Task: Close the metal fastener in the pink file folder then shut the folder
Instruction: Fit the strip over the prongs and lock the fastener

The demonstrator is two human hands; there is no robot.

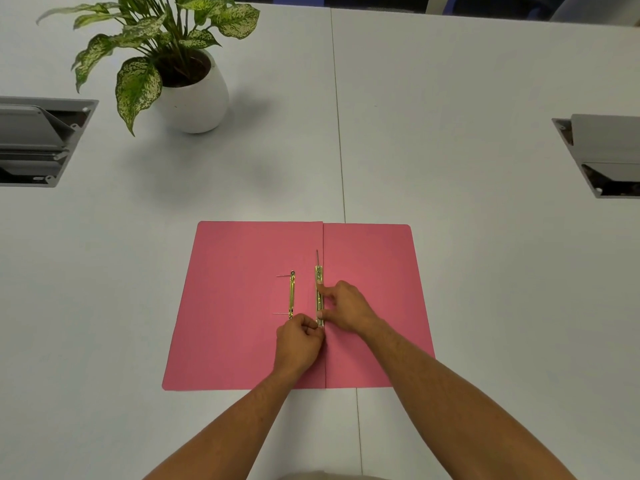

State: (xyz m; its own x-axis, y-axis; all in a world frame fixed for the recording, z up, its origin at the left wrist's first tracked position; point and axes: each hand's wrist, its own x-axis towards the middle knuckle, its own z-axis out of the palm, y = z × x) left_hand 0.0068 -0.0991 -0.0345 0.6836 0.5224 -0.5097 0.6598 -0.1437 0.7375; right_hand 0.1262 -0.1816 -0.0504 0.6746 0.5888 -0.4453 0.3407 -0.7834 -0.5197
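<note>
The pink file folder (235, 306) lies open and flat on the white table, spine running away from me. A gold metal fastener bar (319, 277) sits along the spine with one thin prong sticking out past its far end. A second gold strip (292, 294) with two thin prongs pointing left lies on the left flap. My left hand (299, 342) pinches the near end of the spine bar. My right hand (344, 306) presses fingers onto the middle of the same bar.
A potted plant in a white pot (194, 98) stands at the back left. Two open grey cable boxes are set into the table, one at the left (38, 140), another at the right (602, 154). A table seam (341, 150) runs down the middle.
</note>
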